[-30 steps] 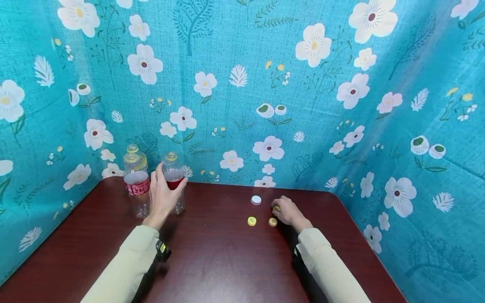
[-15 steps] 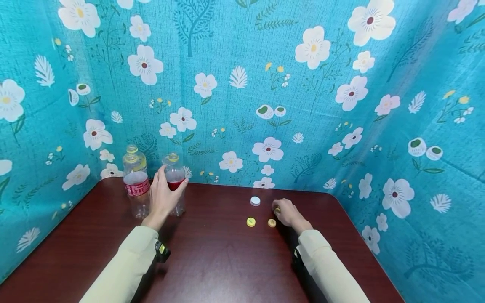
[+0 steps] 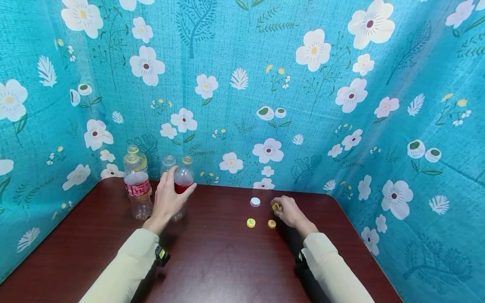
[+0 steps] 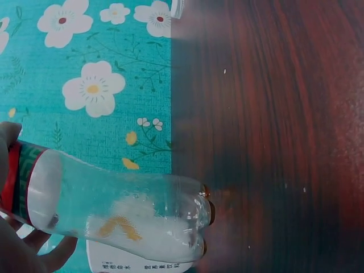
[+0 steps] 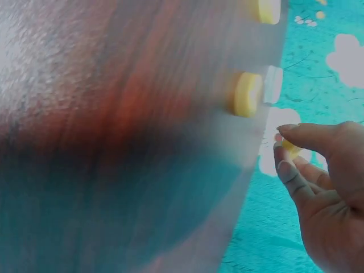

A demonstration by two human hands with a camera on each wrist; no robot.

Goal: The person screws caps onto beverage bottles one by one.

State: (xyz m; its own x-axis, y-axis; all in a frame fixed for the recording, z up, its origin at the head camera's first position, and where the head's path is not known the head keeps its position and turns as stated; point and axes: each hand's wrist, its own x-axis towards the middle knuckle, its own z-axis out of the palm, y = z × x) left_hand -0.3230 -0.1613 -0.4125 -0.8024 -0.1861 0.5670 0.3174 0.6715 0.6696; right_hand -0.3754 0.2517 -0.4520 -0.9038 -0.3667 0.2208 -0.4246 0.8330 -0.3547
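Observation:
My left hand [image 3: 168, 200] grips a clear plastic bottle [image 3: 184, 173] with a red label and no cap on its yellow-ringed neck. In the left wrist view the fingers wrap the label of this bottle [image 4: 131, 202]; whether its base touches the table cannot be made out. Just behind the left hand stands another uncapped clear bottle [image 3: 168, 160], mostly hidden. At the right, my right hand [image 3: 289, 211] pinches a yellow bottle cap [image 3: 276, 206] between thumb and fingers. In the right wrist view the fingertips partly cover that cap [image 5: 291, 147].
Two uncapped bottles, one red-labelled [image 3: 137, 187] and one behind it [image 3: 142, 159], stand at the back left. Near the right hand lie a white cap [image 3: 255, 202], a yellow cap [image 3: 251, 223] and an orange-yellow cap [image 3: 271, 224]. A flowered blue curtain [image 3: 235, 126] borders the dark table [image 3: 219, 261].
My left hand has shifted right with its bottle, bringing the neck of the bottle behind into view. My right hand keeps its pinch on the cap and has barely moved.

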